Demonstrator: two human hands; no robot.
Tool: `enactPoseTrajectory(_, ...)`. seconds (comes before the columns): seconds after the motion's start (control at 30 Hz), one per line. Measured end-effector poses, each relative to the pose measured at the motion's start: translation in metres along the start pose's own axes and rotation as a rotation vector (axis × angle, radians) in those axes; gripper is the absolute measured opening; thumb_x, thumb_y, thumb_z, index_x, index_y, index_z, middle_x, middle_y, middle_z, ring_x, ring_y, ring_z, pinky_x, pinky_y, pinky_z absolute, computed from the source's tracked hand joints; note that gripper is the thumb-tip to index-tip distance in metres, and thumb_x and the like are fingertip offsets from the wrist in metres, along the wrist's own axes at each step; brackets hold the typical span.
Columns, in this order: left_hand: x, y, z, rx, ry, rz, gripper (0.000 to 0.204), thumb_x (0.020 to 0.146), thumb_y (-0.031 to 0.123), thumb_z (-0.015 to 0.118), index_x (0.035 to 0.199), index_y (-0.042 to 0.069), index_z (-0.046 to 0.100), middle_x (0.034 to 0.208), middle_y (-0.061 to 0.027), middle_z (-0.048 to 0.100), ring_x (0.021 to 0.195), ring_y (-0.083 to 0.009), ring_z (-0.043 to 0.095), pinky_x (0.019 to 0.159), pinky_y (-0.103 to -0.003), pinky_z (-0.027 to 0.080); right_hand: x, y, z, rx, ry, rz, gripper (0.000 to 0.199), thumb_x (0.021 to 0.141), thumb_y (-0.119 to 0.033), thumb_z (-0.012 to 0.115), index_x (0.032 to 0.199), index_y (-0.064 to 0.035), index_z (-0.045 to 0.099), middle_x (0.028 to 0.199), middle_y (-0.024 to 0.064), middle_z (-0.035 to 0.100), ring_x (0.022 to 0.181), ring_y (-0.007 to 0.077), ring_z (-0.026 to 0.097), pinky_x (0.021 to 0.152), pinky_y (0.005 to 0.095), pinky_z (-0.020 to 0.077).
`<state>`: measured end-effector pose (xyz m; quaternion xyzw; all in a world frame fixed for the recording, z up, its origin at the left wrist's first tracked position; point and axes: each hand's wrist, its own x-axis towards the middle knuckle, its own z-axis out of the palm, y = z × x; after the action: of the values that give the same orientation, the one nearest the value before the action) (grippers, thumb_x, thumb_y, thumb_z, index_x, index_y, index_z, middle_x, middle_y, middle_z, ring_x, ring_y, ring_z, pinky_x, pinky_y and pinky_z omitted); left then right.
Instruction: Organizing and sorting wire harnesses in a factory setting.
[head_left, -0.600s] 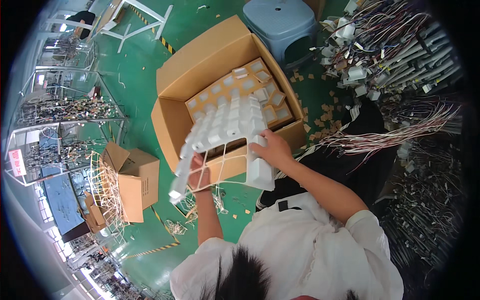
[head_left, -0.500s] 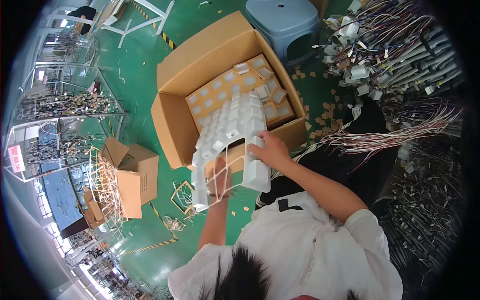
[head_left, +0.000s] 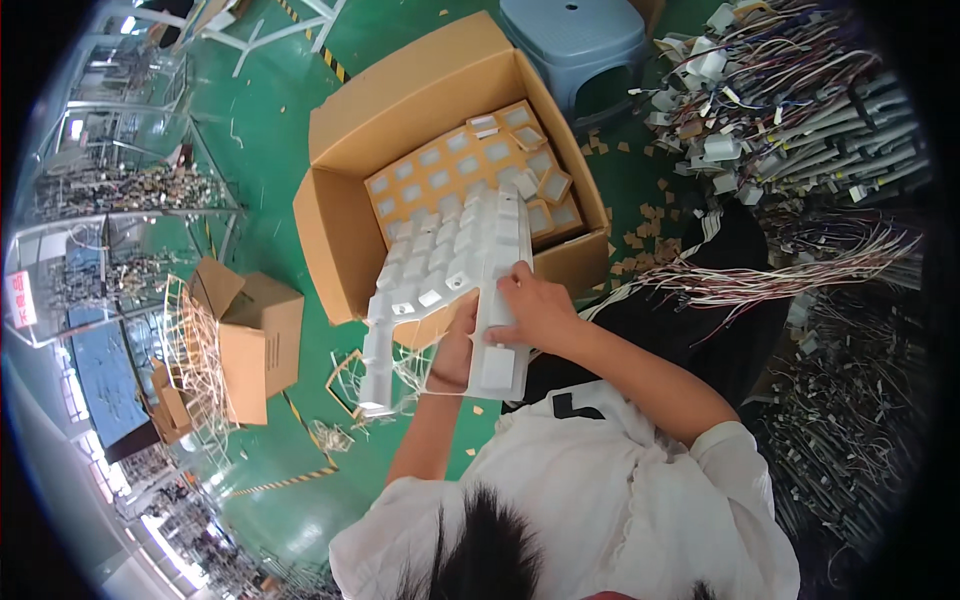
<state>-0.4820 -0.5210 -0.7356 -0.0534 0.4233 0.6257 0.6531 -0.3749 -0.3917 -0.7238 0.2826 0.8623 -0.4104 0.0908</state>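
Note:
A white moulded plastic tray (head_left: 440, 270) with rows of small pockets is held up between both hands, tilted over the near edge of a large open cardboard box (head_left: 400, 110). My right hand (head_left: 535, 305) grips the tray's right side from above. My left hand (head_left: 455, 350) holds it from underneath, with thin white strands hanging around the fingers. Inside the box lie several small white square parts (head_left: 450, 165) set in rows on brown card.
A smaller open cardboard box (head_left: 250, 340) with pale strapping stands on the green floor at left. A blue plastic stool (head_left: 575, 40) is behind the big box. Heaps of wire harnesses with white connectors (head_left: 790, 110) fill the right side. Small brown scraps litter the floor.
The white tray has swung from hanging down at the left to a flatter position in front of me. My left hand has slid further under it; my right hand stays on its right side.

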Motion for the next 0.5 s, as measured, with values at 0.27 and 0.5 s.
enactPoseTrajectory(0.27,0.025,-0.005,-0.035,0.055,0.040,-0.080,0.038,0.097,0.030,0.037,0.120,0.003,0.049,0.104,-0.0093,0.059,0.094,-0.0195,0.060,0.079,-0.032,0.051,0.013,0.021,0.015,0.380,0.131,-0.100,0.064,0.055,-0.040,0.080,0.100,0.0033,0.063,0.094,0.0170,0.058,0.085,0.0311,0.060,0.076,0.0352,0.0488)
enactPoseTrajectory(0.5,0.022,-0.007,-0.033,0.028,0.150,-0.157,0.039,0.096,0.032,0.039,0.116,0.001,0.052,0.103,-0.0105,0.060,0.087,-0.0196,0.061,0.074,-0.034,0.052,0.020,0.024,0.006,0.344,0.074,-0.174,0.066,0.055,-0.037,0.082,0.101,0.0052,0.061,0.087,0.0145,0.060,0.080,0.0245,0.061,0.074,0.0343,0.0494)
